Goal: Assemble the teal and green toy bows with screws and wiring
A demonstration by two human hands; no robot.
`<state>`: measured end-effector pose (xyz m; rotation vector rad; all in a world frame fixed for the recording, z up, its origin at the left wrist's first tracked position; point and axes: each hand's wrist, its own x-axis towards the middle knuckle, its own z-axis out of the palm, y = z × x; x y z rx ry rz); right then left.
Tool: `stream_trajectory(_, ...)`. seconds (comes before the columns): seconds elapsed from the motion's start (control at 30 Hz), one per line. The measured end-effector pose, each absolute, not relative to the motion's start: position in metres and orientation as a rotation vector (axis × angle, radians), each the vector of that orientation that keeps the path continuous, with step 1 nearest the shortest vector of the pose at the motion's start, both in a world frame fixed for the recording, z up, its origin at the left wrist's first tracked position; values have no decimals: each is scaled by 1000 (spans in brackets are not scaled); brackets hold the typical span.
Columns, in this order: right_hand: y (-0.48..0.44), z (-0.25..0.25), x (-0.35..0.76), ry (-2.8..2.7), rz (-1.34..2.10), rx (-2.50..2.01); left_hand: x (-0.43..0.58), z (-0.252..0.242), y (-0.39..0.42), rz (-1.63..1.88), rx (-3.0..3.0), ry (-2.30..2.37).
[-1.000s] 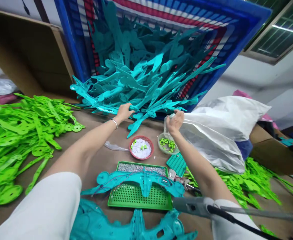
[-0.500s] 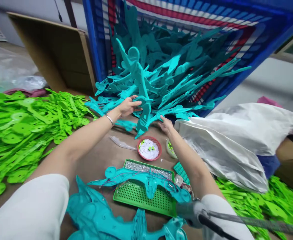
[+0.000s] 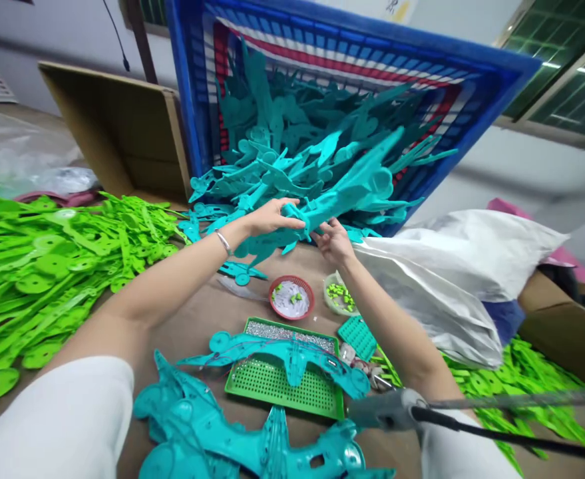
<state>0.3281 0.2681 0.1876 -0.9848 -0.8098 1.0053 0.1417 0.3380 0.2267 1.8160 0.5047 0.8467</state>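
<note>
A long teal plastic part (image 3: 355,189) with a round disc and pointed ends is held up in front of the tipped blue crate (image 3: 185,86). My left hand (image 3: 276,216) grips it near its middle, thumb and fingers around it. Just right of that, my right hand (image 3: 334,241) has its fingers curled against the part's underside. Many similar teal parts (image 3: 282,123) spill out of the crate behind. Closer to me, a teal part with thin wires (image 3: 272,349) lies across a green tray (image 3: 282,389) with small metal bits, and more teal shells (image 3: 232,432) lie in front.
A red basket (image 3: 292,297) holds white and green pieces, beside a pale bowl (image 3: 339,293) of green bits. Lime green parts are heaped at left (image 3: 47,266) and right (image 3: 516,379). A cardboard box (image 3: 122,126), a white sack (image 3: 452,266) and a grey tool (image 3: 387,409) stand around.
The held teal part has swung from upright to slanting up and right. My right hand has come to the part, closer to my left hand. The view has shifted slightly.
</note>
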Motion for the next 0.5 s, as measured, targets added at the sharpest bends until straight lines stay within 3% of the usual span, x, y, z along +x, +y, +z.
stream_trajectory(0.13, 242, 198, 314, -1050, 1011, -877, 135, 243, 319, 696, 1829, 420)
stream_trajectory(0.23, 216, 205, 311, -1185, 991, -872, 123, 253, 306, 768, 1735, 412)
stream_trajectory(0.4, 143, 220, 349, -1200, 949, -1194, 66, 275, 278, 886, 1510, 471)
stream_trajectory(0.5, 84, 223, 376, -941, 453, -1244, 4, 282, 253, 932, 1502, 602)
